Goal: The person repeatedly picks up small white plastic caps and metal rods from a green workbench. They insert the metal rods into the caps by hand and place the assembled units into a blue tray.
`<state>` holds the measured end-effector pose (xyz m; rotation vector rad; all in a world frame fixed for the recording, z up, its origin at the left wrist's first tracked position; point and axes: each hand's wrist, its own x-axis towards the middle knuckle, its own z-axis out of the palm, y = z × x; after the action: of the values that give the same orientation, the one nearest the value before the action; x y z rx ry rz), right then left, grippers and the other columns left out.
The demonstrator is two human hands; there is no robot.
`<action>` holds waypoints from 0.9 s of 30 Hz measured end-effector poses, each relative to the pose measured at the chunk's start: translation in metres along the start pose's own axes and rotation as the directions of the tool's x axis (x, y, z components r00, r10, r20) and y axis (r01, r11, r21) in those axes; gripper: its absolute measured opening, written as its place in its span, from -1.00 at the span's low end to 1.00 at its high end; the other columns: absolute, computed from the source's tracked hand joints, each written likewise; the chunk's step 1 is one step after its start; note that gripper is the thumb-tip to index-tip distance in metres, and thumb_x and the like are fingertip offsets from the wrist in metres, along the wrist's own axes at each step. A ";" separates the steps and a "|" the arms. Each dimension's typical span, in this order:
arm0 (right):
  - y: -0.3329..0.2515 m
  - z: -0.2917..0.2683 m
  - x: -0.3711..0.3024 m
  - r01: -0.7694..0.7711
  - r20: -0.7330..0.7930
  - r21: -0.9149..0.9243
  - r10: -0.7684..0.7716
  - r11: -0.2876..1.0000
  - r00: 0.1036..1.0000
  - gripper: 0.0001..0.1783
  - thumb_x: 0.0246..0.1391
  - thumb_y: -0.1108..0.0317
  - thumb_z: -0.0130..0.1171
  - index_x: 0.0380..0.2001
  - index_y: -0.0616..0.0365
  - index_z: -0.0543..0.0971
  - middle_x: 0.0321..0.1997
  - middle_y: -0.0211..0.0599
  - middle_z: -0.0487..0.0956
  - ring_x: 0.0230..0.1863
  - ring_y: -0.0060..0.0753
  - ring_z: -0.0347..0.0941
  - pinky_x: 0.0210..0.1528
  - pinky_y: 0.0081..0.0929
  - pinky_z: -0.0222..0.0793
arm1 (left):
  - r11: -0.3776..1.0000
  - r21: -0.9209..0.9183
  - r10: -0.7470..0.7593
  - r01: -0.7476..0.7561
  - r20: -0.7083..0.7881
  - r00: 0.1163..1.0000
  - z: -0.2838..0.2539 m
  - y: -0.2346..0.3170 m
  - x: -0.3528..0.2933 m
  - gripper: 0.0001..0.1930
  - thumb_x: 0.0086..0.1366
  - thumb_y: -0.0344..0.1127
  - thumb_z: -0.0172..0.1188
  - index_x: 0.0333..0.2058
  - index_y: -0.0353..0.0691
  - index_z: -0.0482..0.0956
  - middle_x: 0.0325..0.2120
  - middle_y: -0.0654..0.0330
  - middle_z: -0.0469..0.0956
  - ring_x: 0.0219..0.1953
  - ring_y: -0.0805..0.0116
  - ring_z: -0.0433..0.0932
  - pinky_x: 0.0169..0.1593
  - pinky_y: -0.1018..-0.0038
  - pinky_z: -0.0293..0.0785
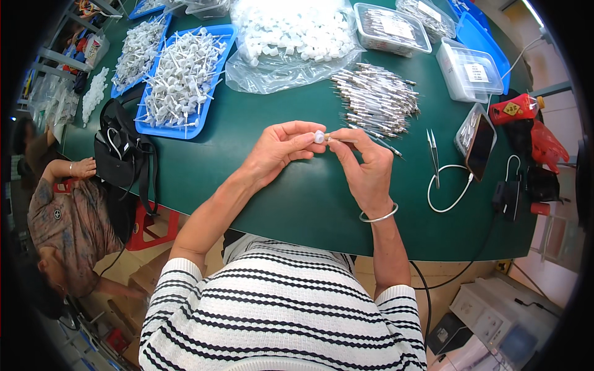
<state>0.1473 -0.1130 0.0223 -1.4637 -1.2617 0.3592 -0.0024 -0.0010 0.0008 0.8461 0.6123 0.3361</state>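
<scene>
My left hand point(276, 152) pinches a small white plastic cap point(319, 136) between thumb and fingertips. Facing it, my right hand point(370, 170) is closed on a thin metal-tipped rod point(328, 137), whose end meets the cap; how deep it sits inside I cannot tell. Most of the rod is hidden by my fingers. Beyond my right hand lies a heap of thin white-and-silver rods point(380, 99). A clear bag of loose white caps point(297, 37) lies farther back. On the left, a blue tray point(197, 131) is piled with white capped pieces with thin stems point(179, 80).
Tweezers point(434, 157), a white cable point(447, 209) and a phone point(481, 151) lie at the right. Lidded clear boxes point(473, 71) and a red bottle point(516, 109) stand behind them. A black bag point(120, 145) rests at the left edge, near a seated person point(74, 216).
</scene>
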 end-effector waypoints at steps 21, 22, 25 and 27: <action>-0.001 0.002 0.000 0.087 -0.027 -0.080 -0.089 0.993 0.996 -0.86 -0.06 0.56 0.28 -0.36 0.20 0.60 -0.44 -0.24 0.61 -0.49 -0.33 0.53 -0.46 -0.52 0.43 | 0.999 0.013 -0.032 0.032 0.008 0.999 -0.004 -0.003 0.003 -0.73 0.23 -0.38 0.25 -0.11 -0.33 0.54 -0.25 0.14 0.61 -0.26 0.44 0.62 -0.19 0.65 0.58; -0.001 0.002 0.000 0.095 -0.030 -0.083 -0.098 0.992 0.995 -0.86 -0.06 0.56 0.28 -0.36 0.20 0.59 -0.44 -0.24 0.61 -0.49 -0.33 0.53 -0.46 -0.51 0.43 | 1.000 0.010 -0.029 0.029 0.009 1.000 -0.004 -0.003 0.003 -0.73 0.23 -0.38 0.25 -0.11 -0.32 0.54 -0.26 0.14 0.61 -0.26 0.44 0.62 -0.19 0.65 0.58; -0.001 0.001 -0.001 0.071 -0.006 -0.081 -0.072 0.994 0.997 -0.86 -0.06 0.56 0.28 -0.36 0.19 0.59 -0.44 -0.25 0.61 -0.49 -0.33 0.54 -0.47 -0.52 0.43 | 1.000 0.005 -0.024 0.024 0.012 1.000 -0.004 -0.004 0.003 -0.74 0.23 -0.38 0.25 -0.12 -0.33 0.54 -0.26 0.14 0.60 -0.27 0.45 0.62 -0.20 0.66 0.58; -0.001 0.000 0.000 0.057 0.001 -0.062 -0.057 0.996 0.998 -0.86 -0.05 0.55 0.28 -0.36 0.19 0.59 -0.44 -0.26 0.61 -0.49 -0.34 0.54 -0.47 -0.53 0.43 | 1.000 0.008 -0.030 0.030 0.009 0.999 -0.004 -0.004 0.003 -0.74 0.23 -0.38 0.25 -0.11 -0.33 0.54 -0.25 0.14 0.60 -0.27 0.44 0.62 -0.19 0.66 0.59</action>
<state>0.1469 -0.1129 0.0234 -1.4769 -1.3216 0.2837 -0.0025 0.0005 -0.0051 0.8443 0.6174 0.3022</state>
